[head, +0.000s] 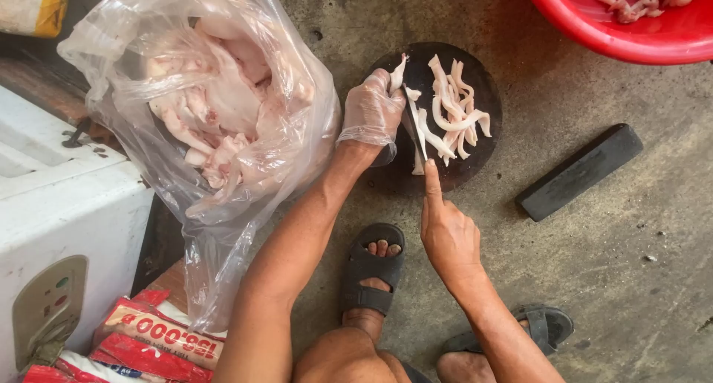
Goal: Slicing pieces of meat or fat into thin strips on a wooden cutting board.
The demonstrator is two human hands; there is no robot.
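Note:
My left hand (pixel 371 109), in a thin clear plastic glove, presses a pale strip of raw meat (pixel 399 75) down on the left side of a dark round chopping board (pixel 475 156). My right hand (pixel 445 231) grips a knife, index finger stretched along its spine; the blade (pixel 417 127) stands on edge right beside the gloved fingers. Several cut white strips (pixel 454 104) lie in the board's middle.
A clear plastic bag of raw pale meat (pixel 215 93) stands left of the board. A red basin (pixel 631 34) with more pieces is at top right. A dark rectangular block (pixel 579 171) lies right of the board. A white appliance (pixel 59 212) and red packets (pixel 148 338) are at left; my sandalled feet (pixel 371 268) are below.

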